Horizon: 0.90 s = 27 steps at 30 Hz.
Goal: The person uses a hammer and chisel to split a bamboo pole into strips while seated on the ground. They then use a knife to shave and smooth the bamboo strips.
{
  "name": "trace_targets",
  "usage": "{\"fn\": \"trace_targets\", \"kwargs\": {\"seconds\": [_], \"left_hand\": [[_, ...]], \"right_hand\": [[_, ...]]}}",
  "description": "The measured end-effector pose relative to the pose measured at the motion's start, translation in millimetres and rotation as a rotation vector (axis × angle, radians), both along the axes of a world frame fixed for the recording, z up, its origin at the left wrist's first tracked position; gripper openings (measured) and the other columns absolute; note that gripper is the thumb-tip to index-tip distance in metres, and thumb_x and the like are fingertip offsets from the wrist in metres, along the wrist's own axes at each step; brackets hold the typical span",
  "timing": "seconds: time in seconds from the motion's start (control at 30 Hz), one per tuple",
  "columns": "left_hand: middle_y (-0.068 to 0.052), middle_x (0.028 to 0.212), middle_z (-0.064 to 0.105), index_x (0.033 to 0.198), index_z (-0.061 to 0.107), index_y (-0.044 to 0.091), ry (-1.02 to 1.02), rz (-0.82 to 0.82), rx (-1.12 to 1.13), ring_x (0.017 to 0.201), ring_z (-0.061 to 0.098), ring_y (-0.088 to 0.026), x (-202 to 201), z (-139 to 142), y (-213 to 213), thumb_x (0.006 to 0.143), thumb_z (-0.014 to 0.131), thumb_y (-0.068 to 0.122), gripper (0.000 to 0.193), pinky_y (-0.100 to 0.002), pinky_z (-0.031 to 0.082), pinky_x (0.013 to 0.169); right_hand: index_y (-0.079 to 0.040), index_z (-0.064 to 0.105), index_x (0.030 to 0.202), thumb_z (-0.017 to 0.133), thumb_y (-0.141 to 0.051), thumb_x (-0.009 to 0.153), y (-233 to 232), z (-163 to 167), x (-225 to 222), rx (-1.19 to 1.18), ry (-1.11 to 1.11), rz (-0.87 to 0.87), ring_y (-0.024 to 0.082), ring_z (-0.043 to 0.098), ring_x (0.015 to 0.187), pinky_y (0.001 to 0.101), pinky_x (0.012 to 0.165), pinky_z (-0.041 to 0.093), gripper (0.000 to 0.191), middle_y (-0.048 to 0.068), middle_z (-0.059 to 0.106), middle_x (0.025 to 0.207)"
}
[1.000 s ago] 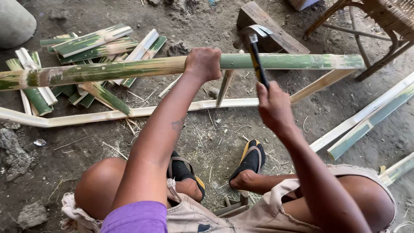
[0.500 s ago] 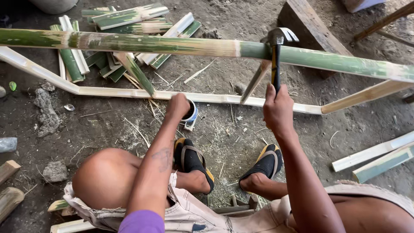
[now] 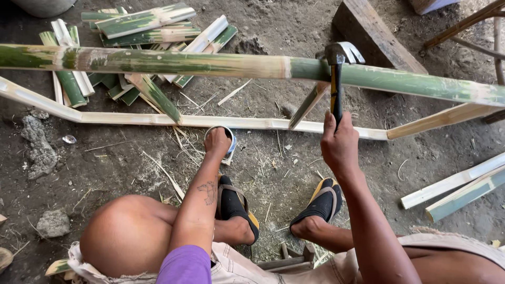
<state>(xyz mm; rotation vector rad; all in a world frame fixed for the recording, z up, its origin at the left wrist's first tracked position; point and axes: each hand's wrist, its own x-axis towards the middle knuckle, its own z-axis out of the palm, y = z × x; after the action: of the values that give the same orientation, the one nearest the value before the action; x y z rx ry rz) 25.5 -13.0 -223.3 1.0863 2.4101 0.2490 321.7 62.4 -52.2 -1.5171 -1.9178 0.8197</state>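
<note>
The right hand [image 3: 339, 144] grips the handle of a hammer [image 3: 336, 79], its head resting on the long green bamboo pole [image 3: 210, 63] that crosses the far scene. The left hand [image 3: 216, 142] dips into a small round tin [image 3: 230, 138] on the dirt floor; whether its fingers are closed on anything cannot be told. Unsteadied, the pole could roll under a blow, and the hammer might glance toward the sandalled feet. The tin's contents are hidden.

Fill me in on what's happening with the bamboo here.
A seated person holds a hammer upright in the right hand, its head against the long green bamboo pole of a frame. The left hand reaches into a small round container on the dirt ground. Split bamboo pieces lie piled behind the frame.
</note>
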Motion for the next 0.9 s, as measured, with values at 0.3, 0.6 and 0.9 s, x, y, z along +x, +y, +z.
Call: {"fn": "trace_targets", "kwargs": {"seconds": [0.3, 0.6, 0.9], "left_hand": [[-0.019, 0.097, 0.078, 0.121, 0.068, -0.008, -1.034, 0.227, 0.102, 0.068, 0.071, -0.018, -42.3, 31.4, 1.0, 0.096, 0.069, 0.009, 0.03, -0.027, 0.06, 0.056], [-0.005, 0.081, 0.076, 0.106, 0.079, 0.007, -0.79, -0.418, 0.7, 0.066, 0.065, -0.009, 40.9, 171.8, 79.2, 0.097, 0.072, 0.021, 0.018, -0.025, 0.052, 0.054], [0.006, 0.069, 0.075, 0.093, 0.081, 0.02, -0.402, -0.33, 0.838, 0.055, 0.061, -0.006, 118.2, 198.1, 166.1, 0.091, 0.072, 0.029, 0.013, -0.028, 0.044, 0.052]], "right_hand": [[-0.005, 0.047, 0.098, 0.046, -0.034, 0.111, 5.8, 1.6, -0.6, -0.006, 0.103, 0.044, 0.021, 0.059, 0.052, 0.039, 0.046, 0.045, 0.032, 0.01, 0.06, 0.067], [-0.011, 0.044, 0.091, 0.047, -0.039, 0.108, -0.2, 11.1, -1.8, -0.463, 0.578, 0.068, 0.01, 0.043, 0.043, 0.029, 0.039, 0.041, 0.033, -0.002, 0.046, 0.06], [-0.009, 0.051, 0.097, 0.042, -0.038, 0.108, -6.4, 65.0, 44.8, -0.509, 0.506, -0.014, 0.01, 0.045, 0.045, 0.0296, 0.04, 0.042, 0.033, -0.003, 0.048, 0.063]]}}
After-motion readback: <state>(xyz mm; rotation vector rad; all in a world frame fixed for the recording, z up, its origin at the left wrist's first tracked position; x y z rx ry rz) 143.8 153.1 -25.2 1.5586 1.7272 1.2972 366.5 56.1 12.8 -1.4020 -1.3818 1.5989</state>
